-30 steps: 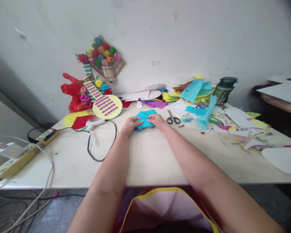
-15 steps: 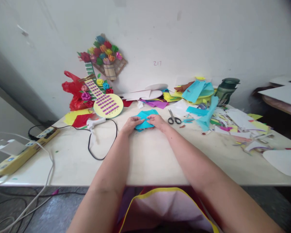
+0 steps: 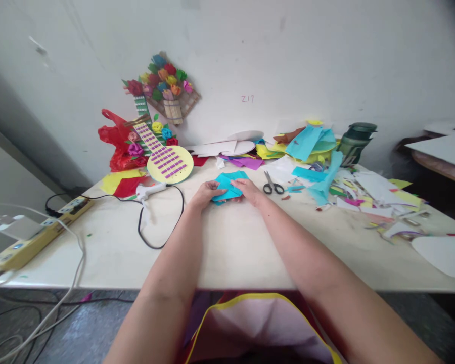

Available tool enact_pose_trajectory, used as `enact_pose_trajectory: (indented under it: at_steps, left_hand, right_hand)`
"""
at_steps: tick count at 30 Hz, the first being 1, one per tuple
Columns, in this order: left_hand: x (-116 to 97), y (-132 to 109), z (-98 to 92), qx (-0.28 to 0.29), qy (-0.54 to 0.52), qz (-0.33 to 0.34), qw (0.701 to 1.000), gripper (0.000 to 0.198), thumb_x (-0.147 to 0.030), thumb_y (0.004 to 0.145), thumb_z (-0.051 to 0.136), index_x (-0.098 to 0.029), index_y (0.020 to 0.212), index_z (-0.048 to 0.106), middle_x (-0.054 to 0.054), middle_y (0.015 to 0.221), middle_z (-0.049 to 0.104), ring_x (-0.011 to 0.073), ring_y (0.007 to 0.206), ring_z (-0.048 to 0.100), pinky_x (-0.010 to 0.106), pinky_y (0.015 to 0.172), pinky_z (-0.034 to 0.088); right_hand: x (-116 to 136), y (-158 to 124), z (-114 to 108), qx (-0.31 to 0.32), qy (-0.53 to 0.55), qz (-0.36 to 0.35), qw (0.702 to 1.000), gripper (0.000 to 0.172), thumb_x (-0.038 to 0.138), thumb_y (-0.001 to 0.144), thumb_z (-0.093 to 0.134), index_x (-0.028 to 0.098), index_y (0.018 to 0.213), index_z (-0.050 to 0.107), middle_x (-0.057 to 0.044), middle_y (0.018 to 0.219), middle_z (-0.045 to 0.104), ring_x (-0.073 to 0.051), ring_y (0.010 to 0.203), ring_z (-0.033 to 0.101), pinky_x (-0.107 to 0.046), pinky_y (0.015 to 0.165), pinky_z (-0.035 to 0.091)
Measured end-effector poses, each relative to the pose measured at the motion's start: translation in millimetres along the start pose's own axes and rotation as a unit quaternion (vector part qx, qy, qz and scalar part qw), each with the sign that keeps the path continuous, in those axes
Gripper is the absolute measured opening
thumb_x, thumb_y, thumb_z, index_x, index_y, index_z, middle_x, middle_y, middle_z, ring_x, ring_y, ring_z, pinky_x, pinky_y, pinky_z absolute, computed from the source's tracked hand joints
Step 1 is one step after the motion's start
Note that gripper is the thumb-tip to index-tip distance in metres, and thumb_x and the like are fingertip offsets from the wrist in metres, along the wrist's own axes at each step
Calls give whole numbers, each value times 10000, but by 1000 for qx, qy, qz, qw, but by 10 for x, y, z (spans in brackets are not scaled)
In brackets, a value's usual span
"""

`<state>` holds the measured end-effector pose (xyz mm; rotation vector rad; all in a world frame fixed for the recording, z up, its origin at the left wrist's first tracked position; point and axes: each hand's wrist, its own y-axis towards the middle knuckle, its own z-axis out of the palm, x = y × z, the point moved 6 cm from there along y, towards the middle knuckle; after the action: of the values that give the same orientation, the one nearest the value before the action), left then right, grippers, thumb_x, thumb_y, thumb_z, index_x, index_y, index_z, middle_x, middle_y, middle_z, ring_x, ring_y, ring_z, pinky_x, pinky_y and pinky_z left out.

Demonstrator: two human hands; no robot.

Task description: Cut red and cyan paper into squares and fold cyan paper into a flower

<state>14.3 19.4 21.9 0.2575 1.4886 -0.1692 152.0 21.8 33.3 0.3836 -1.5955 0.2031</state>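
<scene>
A folded piece of blue paper is held between both hands above the middle of the white table. My left hand grips its left edge, thumb on top. My right hand pinches the right side, with fingers over the paper and some beneath it. Black-handled scissors lie just right of my right hand. To the left of my left hand rests a white glue gun with its black cord looped on the table.
A yellow power strip with cables lies at the left. Behind stand a paper banjo shape, a red bag and paper flowers. Paper scraps and a green bottle are at the right.
The blue paper looks narrower, its left edge now further right. My right fingers have shifted slightly over it. The whole view has moved a little.
</scene>
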Motion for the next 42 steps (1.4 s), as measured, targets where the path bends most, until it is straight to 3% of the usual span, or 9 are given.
enact_pose_trajectory:
  at_steps: [5,10,16,26,34,42]
  left_hand:
    - [-22,-3,0,-19,2,10,1000,392,-317,475,795,-143,696,521,-24,577,600,116,487,571,234,479,462]
    - [-35,-19,-41,-56,-8,11,998,388,-336,489,785,-147,716,534,-16,572,607,120,469,560,238,457,450]
    - [-36,-17,-67,-57,-36,17,998,376,-315,483,790,-143,699,534,-26,566,592,107,487,555,231,488,453]
    - [7,12,-81,-36,-61,16,997,387,-278,489,789,-123,786,598,1,661,630,112,567,577,241,569,463]
    - [0,3,-79,-21,-70,16,997,343,-305,529,774,-112,758,607,0,612,601,91,512,534,209,502,426]
    - [-6,1,-74,-35,-66,11,997,338,-358,541,767,-119,661,561,-22,539,550,79,461,493,219,474,427]
  right_hand:
    - [-13,14,-67,-29,3,5,1000,203,335,719,604,164,808,540,30,471,557,-121,388,542,-194,340,380]
    - [3,31,-75,-26,3,-29,999,228,278,670,644,187,836,516,40,543,576,-130,467,596,-172,356,383]
    - [-21,41,-24,-20,-35,-24,999,193,241,634,694,158,705,534,24,523,572,-120,497,599,-170,380,419]
    - [-73,102,-35,-41,-48,-29,998,221,237,587,734,147,671,551,32,485,561,-93,452,554,-180,404,435]
    - [-18,78,-23,-44,-86,-45,994,199,269,578,705,157,590,542,54,446,511,-70,408,480,-187,407,399]
    - [-55,107,-21,-43,-86,-38,995,197,246,581,689,166,710,563,53,500,535,-87,431,498,-211,428,408]
